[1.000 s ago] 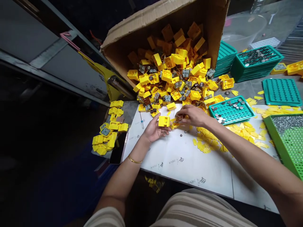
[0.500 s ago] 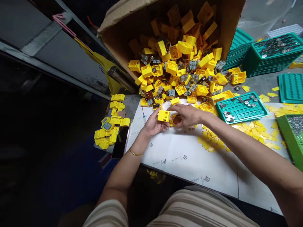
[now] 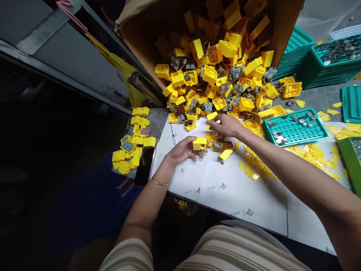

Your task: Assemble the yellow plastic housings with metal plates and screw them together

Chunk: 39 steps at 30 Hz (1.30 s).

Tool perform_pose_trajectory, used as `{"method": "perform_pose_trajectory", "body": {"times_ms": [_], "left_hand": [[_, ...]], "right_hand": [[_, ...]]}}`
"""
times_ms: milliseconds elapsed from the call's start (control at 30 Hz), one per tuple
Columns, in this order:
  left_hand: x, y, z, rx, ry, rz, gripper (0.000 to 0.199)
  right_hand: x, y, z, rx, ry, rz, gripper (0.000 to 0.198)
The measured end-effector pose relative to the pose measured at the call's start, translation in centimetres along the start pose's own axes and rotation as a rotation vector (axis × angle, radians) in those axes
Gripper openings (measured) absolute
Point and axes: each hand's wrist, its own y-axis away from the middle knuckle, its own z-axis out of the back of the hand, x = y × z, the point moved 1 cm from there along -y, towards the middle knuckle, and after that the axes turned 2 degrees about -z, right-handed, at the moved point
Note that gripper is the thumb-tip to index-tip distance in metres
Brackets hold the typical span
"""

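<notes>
My left hand [image 3: 184, 151] is closed around a small yellow plastic case [image 3: 199, 144], held just above the white sheet with thumb on top and fingers beneath. Farther forward, my right hand [image 3: 227, 125] has its fingers bent together at the near edge of the heap, by another yellow case [image 3: 212, 116]. A bit of yellow shows under those fingertips; what they pinch, if anything, is hidden. Between the hands lie an opened yellow case [image 3: 210, 138], a brown piece [image 3: 227, 145], and a yellow block [image 3: 226, 154] with a small round metal part [image 3: 222, 162] beside it.
A cardboard box [image 3: 141, 41] on its side spills yellow cases, wires and grey parts. Right of it stand stacked teal trays [image 3: 329, 71] and one teal tray [image 3: 296, 131] with button cells. Flat yellow pieces [image 3: 259, 165] lie scattered. A screwdriver [image 3: 173, 138] and phone [image 3: 144, 165] lie left.
My right hand has moved forward from the parts beside my left hand to the heap's edge, uncovering the opened case and yellow block. The left hand still holds its case, now turned slightly.
</notes>
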Motion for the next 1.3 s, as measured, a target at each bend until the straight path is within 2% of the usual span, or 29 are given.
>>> {"method": "perform_pose_trajectory", "body": {"times_ms": [100,167,233,300,367,400,467,567,733,867,933,1033,1133,1200,1300], "left_hand": [[-0.3,0.5,-0.3,0.035,0.010,-0.044,0.046],[-0.6,0.8,-0.5,0.050,0.019,-0.072,0.051],[-0.9,0.9,-0.6,0.056,0.018,-0.087,0.054],[-1.1,0.9,-0.8,0.062,0.020,-0.090,0.057],[-1.1,0.7,-1.0,0.062,0.039,-0.101,0.058],[-1.1,0.7,-1.1,0.060,0.053,-0.108,0.059],[-1.1,0.6,-1.3,0.043,0.086,-0.124,0.059],[-1.1,0.8,-1.3,-0.016,0.125,-0.149,0.056],[-1.0,1.2,-1.2,-0.096,0.174,-0.157,0.049],[-0.6,1.3,-1.4,-0.094,0.187,-0.161,0.047],[-0.6,1.3,-1.5,-0.084,0.185,-0.174,0.046],[-0.9,1.4,-1.7,-0.083,0.176,-0.227,0.046],[-1.3,1.3,-1.9,-0.114,0.152,-0.266,0.045],[-1.2,1.2,-2.1,-0.128,0.146,-0.271,0.046],[-0.9,1.0,-2.4,-0.132,0.159,-0.283,0.048]], "right_hand": [[-0.3,0.5,-0.1,-0.164,0.100,-0.068,0.058],[-0.7,1.4,-0.1,-0.145,0.080,0.046,0.046],[-1.1,2.6,-0.2,-0.050,-0.010,0.216,0.043],[-1.3,3.9,-0.6,0.022,-0.067,0.307,0.063],[-1.3,4.8,-1.3,0.026,-0.032,0.275,0.088],[-1.2,5.1,-1.7,0.019,0.002,0.238,0.092],[-1.0,5.3,-2.5,0.018,0.023,0.174,0.084],[-1.0,5.2,-2.6,0.015,-0.049,0.164,0.055],[-2.1,4.6,-1.6,-0.016,-0.244,0.192,0.036],[-2.7,4.3,-1.8,-0.033,-0.393,0.151,0.029],[-2.7,4.3,-1.9,-0.028,-0.448,0.150,0.031],[-2.7,4.3,-1.9,0.027,-0.583,0.194,0.036],[-2.9,4.2,-1.8,0.062,-0.745,0.259,0.022],[-3.0,4.0,-1.8,-0.006,-0.745,0.261,0.017],[-3.1,3.5,-2.2,-0.075,-0.698,0.178,0.020]]}}
